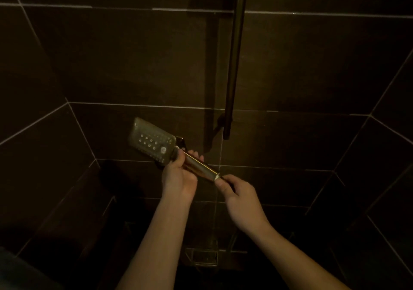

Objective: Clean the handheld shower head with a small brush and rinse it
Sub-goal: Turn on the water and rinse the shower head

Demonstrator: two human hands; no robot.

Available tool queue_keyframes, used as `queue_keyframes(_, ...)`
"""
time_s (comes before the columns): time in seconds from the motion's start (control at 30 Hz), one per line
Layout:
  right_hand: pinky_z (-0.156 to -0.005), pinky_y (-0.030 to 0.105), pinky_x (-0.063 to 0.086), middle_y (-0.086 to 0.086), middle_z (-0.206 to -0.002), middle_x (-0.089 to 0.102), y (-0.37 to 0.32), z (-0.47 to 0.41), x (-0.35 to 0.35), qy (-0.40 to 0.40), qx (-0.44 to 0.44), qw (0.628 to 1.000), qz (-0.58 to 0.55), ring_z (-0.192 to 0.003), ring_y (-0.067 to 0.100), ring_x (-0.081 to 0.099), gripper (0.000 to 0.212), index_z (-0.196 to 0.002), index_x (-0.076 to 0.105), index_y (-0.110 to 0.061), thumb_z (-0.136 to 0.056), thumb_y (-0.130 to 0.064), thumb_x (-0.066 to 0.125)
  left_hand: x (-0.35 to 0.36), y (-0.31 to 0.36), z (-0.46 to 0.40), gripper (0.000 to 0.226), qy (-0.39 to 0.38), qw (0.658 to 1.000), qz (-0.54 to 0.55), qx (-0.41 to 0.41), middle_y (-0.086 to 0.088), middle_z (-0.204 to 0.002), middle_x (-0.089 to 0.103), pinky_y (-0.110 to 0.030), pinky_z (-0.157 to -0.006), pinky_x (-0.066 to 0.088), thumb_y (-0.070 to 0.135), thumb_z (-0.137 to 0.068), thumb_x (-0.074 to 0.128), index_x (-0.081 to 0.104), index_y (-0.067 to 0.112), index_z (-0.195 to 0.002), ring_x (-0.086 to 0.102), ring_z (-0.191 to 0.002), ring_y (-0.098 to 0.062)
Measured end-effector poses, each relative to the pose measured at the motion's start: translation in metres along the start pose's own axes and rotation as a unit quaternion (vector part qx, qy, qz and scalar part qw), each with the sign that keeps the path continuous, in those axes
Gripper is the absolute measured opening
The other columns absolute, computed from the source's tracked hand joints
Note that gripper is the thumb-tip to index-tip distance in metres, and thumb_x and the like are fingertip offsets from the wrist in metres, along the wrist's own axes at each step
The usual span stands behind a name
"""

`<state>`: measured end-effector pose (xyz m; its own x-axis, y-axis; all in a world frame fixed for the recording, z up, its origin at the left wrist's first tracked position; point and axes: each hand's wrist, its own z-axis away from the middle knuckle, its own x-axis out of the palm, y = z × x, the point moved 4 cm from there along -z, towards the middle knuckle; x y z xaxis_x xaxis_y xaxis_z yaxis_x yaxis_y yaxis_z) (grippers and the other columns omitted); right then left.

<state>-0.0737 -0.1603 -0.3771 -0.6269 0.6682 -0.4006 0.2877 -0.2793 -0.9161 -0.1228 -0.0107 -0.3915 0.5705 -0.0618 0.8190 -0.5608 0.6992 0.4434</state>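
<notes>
two hands working: left hand [178,175] is wrapping its fingers round the shower head [152,141] handle, steadying it nozzle-face up; right hand [239,197] is pinching the handle's end, probably the hose joint. no brush visible.

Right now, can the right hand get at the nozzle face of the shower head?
Probably yes. The nozzle face is turned toward the camera with nothing over it. But the right hand is pinching the handle's hose end, and the left hand grips the handle, so the right must let go first.
</notes>
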Motion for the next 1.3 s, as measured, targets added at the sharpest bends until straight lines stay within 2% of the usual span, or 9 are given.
queue_keyframes(0.1,-0.047,0.023,0.039,-0.003,-0.068,0.062,0.006,0.002,0.006,-0.014,0.037,0.999,-0.002,-0.051,0.005,0.051,0.016,-0.100,0.064,-0.032,-0.100,-0.039,0.049,0.000,-0.006,0.002,0.028,0.050,0.999,0.004,-0.003,-0.005,-0.097,0.061,-0.039,-0.077,0.051,0.023,-0.101,0.059,0.060,0.009,-0.126,0.062,-0.087,-0.018)
queue_keyframes(0.27,-0.044,0.023,0.031,-0.007,-0.058,0.049,0.010,0.005,0.013,-0.048,0.075,0.995,-0.040,-0.047,0.007,0.042,0.027,-0.095,0.066,-0.025,-0.101,-0.040,0.046,0.006,-0.005,0.003,0.016,0.034,0.999,-0.042,-0.007,0.008,-0.062,0.047,-0.026,-0.060,0.039,0.027,-0.091,0.072,0.065,0.018,-0.102,0.042,-0.052,-0.008)
queue_keyframes(0.37,-0.047,0.025,0.033,-0.007,-0.058,0.049,0.008,0.003,0.012,-0.037,0.085,0.994,-0.053,-0.052,0.011,0.045,0.029,-0.094,0.067,-0.025,-0.100,-0.043,0.045,0.008,-0.003,0.002,0.029,-0.010,0.999,-0.026,-0.024,0.004,-0.070,0.051,-0.028,-0.066,0.041,0.036,-0.098,0.061,0.060,0.014,-0.117,0.047,-0.059,-0.011)
queue_keyframes(0.53,-0.045,0.026,0.033,-0.007,-0.057,0.050,0.007,-0.002,0.010,-0.029,0.062,0.995,-0.068,-0.050,0.010,0.045,0.031,-0.094,0.068,-0.023,-0.100,-0.043,0.045,0.009,0.002,0.007,0.039,0.001,0.999,-0.036,0.001,-0.006,-0.112,0.060,-0.040,-0.087,0.049,0.039,-0.103,0.053,0.061,0.013,-0.130,0.059,-0.101,-0.021)
queue_keyframes(0.77,-0.045,0.027,0.034,-0.005,-0.059,0.050,0.015,0.003,0.023,-0.051,0.074,0.990,-0.109,-0.050,0.013,0.045,0.033,-0.096,0.066,-0.024,-0.101,-0.045,0.042,0.012,0.000,0.009,0.040,0.045,0.992,-0.103,0.050,0.000,-0.085,0.062,-0.033,-0.074,0.049,0.050,-0.096,0.063,0.062,0.021,-0.123,0.060,-0.076,-0.015)
queue_keyframes(0.9,-0.051,0.031,0.036,-0.004,-0.057,0.049,0.014,0.001,0.026,-0.065,0.075,0.990,-0.102,-0.050,0.012,0.045,0.040,-0.091,0.066,-0.023,-0.102,-0.047,0.036,0.013,0.002,0.007,0.037,0.017,0.991,-0.120,0.050,0.004,-0.074,0.056,-0.027,-0.060,0.046,0.022,-0.096,0.068,0.053,0.017,-0.129,0.054,-0.059,-0.008)
queue_keyframes(1.0,-0.045,0.027,0.031,-0.006,-0.053,0.046,0.013,-0.001,0.025,-0.075,0.095,0.982,-0.147,-0.044,0.010,0.041,0.044,-0.089,0.066,-0.017,-0.102,-0.045,0.037,0.015,0.002,0.008,0.021,-0.009,0.993,-0.107,0.048,0.001,-0.085,0.058,-0.033,-0.070,0.050,0.026,-0.101,0.061,0.057,0.018,-0.119,0.056,-0.071,-0.012)
queue_keyframes(1.13,-0.044,0.027,0.026,-0.001,-0.053,0.042,0.014,-0.005,0.020,-0.066,0.098,0.975,-0.188,-0.042,0.013,0.036,0.046,-0.087,0.065,-0.013,-0.103,-0.045,0.037,0.014,0.005,0.010,0.038,-0.016,0.992,-0.119,0.040,-0.005,-0.132,0.060,-0.039,-0.080,0.048,0.029,-0.104,0.052,0.059,0.011,-0.138,0.057,-0.113,-0.022)
queue_keyframes(1.3,-0.043,0.027,0.029,-0.003,-0.053,0.045,0.015,-0.004,0.021,-0.072,0.100,0.980,-0.159,-0.042,0.012,0.038,0.046,-0.087,0.065,-0.014,-0.102,-0.046,0.037,0.013,0.003,0.008,0.030,0.049,0.992,-0.115,0.032,-0.007,-0.108,0.063,-0.038,-0.073,0.051,0.026,-0.106,0.050,0.060,0.009,-0.129,0.062,-0.093,-0.021)
